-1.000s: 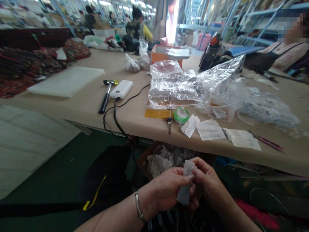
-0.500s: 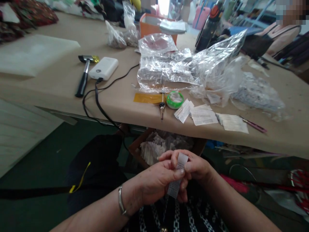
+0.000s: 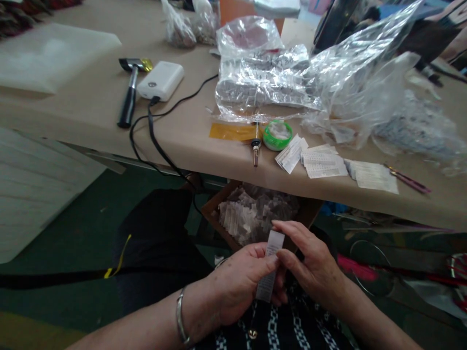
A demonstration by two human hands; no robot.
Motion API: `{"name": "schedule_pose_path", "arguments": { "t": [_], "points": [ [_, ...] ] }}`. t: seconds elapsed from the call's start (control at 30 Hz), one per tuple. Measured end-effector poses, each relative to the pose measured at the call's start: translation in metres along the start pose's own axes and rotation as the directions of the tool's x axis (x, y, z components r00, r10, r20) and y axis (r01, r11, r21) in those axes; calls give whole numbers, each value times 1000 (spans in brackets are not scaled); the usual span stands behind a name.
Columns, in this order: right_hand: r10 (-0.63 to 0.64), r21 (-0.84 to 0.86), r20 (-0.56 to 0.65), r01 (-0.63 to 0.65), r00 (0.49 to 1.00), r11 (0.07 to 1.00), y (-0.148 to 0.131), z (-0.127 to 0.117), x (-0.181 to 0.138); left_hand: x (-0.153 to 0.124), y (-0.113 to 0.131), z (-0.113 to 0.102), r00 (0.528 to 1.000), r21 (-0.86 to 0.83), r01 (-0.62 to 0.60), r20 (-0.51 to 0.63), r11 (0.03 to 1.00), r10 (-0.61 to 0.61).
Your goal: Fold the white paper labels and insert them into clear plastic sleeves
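Observation:
Low in the view, above my lap, my left hand (image 3: 241, 282) pinches a narrow white printed label (image 3: 267, 287) between thumb and fingers. Small lines of text run along the label, too fine to read. My right hand (image 3: 314, 262) is close on the other side, its fingers stretched and apart from the thumb. The right thumb tip lies at the label's edge; I cannot tell whether it touches. Beyond both hands, under the table edge, sits a cardboard box (image 3: 210, 208) filled with clear and whitish strips (image 3: 241, 216).
Stacks of printed labels (image 3: 324, 163) lie along the table edge (image 3: 175, 155), beside purple-handled tweezers (image 3: 412, 181), a green round container (image 3: 277, 136) and a pen-like metal-tipped tool (image 3: 256, 150). Clear plastic bags (image 3: 270, 87) lie behind. Leftward are a white power bank (image 3: 162, 80) and a hammer-like tool (image 3: 128, 99).
My right hand has opened and drawn slightly away from the label, which stays in my left hand. The view has tilted downward, so the table items appear higher.

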State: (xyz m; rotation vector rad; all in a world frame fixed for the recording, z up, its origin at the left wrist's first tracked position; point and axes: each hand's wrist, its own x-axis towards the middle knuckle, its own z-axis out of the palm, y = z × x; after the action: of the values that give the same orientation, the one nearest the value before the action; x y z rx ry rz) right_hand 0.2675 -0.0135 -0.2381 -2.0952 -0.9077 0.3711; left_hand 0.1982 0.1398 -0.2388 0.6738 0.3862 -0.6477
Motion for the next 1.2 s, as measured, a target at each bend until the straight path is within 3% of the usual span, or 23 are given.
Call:
{"name": "schedule_pose_path", "arguments": {
  "t": [0.2,0.6,0.73,0.8,0.9,1.0,1.07,1.2],
  "points": [
    [-48,-47,5,48,999,998,0,3,2,0,-2,1,1000,-21,18,-16,1000,-19],
    [-18,0,-1,18,1000,1000,0,8,-1,2,-3,0,998,-28,43,-40,999,-44],
    [102,114,-18,-99,995,989,0,10,-2,2,-2,1,999,-39,23,-25,999,-24],
    [209,289,-5,-199,978,936,-2,10,1,3,-2,1,1000,-44,-7,-31,999,6],
    [344,559,67,-321,936,764,-4,11,10,5,1,1,997,-13,-56,-62,998,55],
    [413,677,149,-397,898,620,-3,13,22,6,3,1,990,33,-111,-86,993,113],
    [419,701,177,-413,891,581,-2,14,28,7,5,0,984,54,-139,-101,989,144],
    [398,705,168,-393,902,591,-2,16,38,8,9,-3,973,115,-187,-116,976,200]
  ]
}}
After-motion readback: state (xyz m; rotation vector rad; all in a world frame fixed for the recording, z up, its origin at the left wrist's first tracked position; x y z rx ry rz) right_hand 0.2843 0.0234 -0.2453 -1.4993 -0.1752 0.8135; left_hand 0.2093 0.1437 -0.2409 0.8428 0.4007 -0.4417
